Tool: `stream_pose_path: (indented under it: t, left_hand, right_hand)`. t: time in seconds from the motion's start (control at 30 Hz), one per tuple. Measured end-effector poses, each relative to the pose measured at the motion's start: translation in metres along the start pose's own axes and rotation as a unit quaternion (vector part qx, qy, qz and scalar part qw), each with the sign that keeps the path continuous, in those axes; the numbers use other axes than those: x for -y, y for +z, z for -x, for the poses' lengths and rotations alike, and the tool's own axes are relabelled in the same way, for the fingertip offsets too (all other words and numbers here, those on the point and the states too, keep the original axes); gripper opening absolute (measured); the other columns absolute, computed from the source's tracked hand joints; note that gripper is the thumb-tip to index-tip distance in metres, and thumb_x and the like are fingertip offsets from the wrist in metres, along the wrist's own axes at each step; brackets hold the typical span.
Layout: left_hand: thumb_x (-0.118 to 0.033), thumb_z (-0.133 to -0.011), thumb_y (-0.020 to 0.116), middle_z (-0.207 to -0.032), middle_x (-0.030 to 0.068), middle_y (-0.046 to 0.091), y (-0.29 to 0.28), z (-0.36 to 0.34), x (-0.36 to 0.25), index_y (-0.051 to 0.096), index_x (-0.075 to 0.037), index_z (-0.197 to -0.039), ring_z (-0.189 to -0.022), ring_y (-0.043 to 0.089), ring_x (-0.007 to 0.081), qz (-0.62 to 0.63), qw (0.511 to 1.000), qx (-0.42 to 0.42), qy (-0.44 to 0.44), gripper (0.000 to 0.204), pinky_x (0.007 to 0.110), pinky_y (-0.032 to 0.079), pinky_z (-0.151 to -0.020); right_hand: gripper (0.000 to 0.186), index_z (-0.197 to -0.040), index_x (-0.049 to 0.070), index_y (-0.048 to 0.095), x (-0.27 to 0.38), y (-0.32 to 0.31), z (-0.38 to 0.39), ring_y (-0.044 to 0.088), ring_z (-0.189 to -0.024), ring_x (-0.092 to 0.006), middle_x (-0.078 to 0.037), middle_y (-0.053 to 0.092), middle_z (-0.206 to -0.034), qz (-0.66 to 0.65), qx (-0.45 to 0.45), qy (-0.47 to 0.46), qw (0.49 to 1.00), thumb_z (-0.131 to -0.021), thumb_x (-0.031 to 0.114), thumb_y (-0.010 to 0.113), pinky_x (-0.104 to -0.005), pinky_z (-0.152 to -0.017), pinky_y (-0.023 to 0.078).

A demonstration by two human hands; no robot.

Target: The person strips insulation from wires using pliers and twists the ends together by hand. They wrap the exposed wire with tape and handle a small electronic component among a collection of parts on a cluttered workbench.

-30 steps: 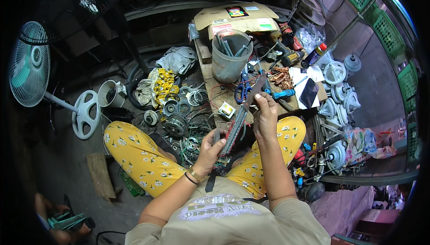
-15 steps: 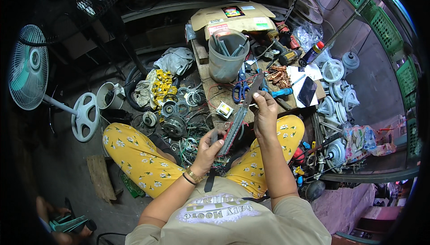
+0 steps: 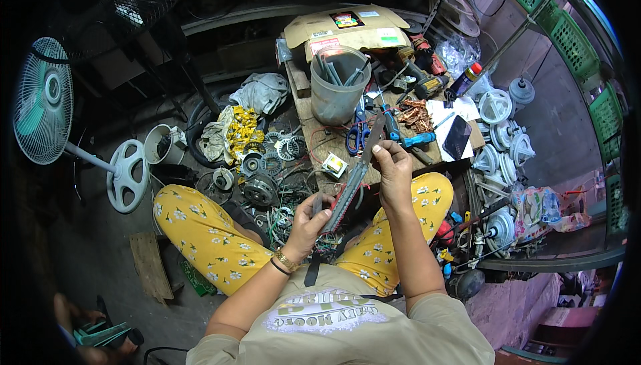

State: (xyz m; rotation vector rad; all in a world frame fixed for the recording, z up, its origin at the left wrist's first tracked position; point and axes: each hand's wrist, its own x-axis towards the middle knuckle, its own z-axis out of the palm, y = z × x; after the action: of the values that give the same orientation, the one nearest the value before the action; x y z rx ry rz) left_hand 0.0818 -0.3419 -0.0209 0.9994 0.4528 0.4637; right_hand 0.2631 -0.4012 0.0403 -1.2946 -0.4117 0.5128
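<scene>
A long, narrow grey piece (image 3: pixel 348 191) slants up from my lap, with a dark, flat, blade-like far end and red along its lower edge. Its exact kind does not show. My left hand (image 3: pixel 308 223) is closed around the near end, thumb on top. Beside its far end, my right hand (image 3: pixel 394 168) has thumb and fingers pinched together; what they hold, if anything, is too small to tell. Just beyond, on a low wooden table (image 3: pixel 310 121), lie blue-handled scissors (image 3: pixel 358 139), a small white-and-yellow box (image 3: pixel 334 164) and blue-handled tools (image 3: pixel 419 139).
A translucent bucket (image 3: pixel 337 98) holds grey strips. Copper windings (image 3: pixel 415 115), a phone (image 3: pixel 457 136), a drill (image 3: pixel 427 83) and a cardboard box (image 3: pixel 347 28) crowd the table. Motor parts (image 3: pixel 260 188) and wires cover the floor at left, near a standing fan (image 3: pixel 50 101). White plastic parts (image 3: pixel 497 106) sit at right.
The far end of the grey piece has dipped slightly toward me and left. My right hand has shifted a little the same way; my left hand stays almost in place.
</scene>
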Motion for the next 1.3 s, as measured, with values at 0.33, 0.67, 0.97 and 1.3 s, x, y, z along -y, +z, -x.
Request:
stream_pose_path:
  t: [0.33,0.67,0.97,1.3]
  left_hand:
    - [-0.020,-0.081,0.064,-0.084,-0.0011,0.056,0.007,0.005,-0.007,0.057,-0.002,-0.094,-0.074,0.048,0.0056,-0.019,1.000,-0.011,0.011,0.024,0.021,0.040,-0.068]
    - [-0.016,-0.081,0.068,-0.079,-0.0018,0.057,0.008,0.001,-0.017,0.057,-0.001,-0.090,-0.073,0.049,0.0048,-0.089,0.996,-0.024,0.020,0.021,0.022,0.041,-0.067]
    - [-0.014,-0.081,0.068,-0.079,-0.0019,0.058,0.004,-0.003,-0.016,0.058,-0.001,-0.089,-0.071,0.050,0.0039,-0.086,0.996,-0.026,0.013,0.019,0.021,0.041,-0.064]
    - [-0.014,-0.081,0.068,-0.075,-0.0020,0.058,0.007,-0.001,-0.014,0.059,-0.001,-0.089,-0.065,0.049,0.0031,-0.087,0.995,-0.040,0.024,0.018,0.020,0.040,-0.059]
  right_hand:
    - [0.009,-0.086,0.003,0.059,-0.009,0.007,0.012,0.053,-0.062,-0.0061,0.000,0.059,-0.074,-0.086,-0.020,0.040,0.995,-0.086,0.011,0.063,-0.0199,-0.058,0.043]
    - [0.009,-0.082,0.004,0.056,-0.013,0.010,0.018,0.054,-0.056,-0.0062,-0.001,0.058,-0.071,-0.008,-0.017,0.022,1.000,-0.087,0.010,0.060,-0.0184,-0.051,0.045]
    - [0.016,-0.079,0.004,0.054,-0.005,0.007,0.006,0.044,-0.058,-0.0018,0.004,0.052,-0.067,0.108,0.064,-0.039,0.991,-0.091,0.013,0.058,-0.0190,-0.048,0.035]
    - [0.013,-0.084,0.003,0.060,-0.001,-0.012,-0.003,0.046,-0.059,-0.0030,0.004,0.055,-0.069,0.090,0.130,0.035,0.987,-0.089,0.015,0.060,-0.0196,-0.051,0.036]
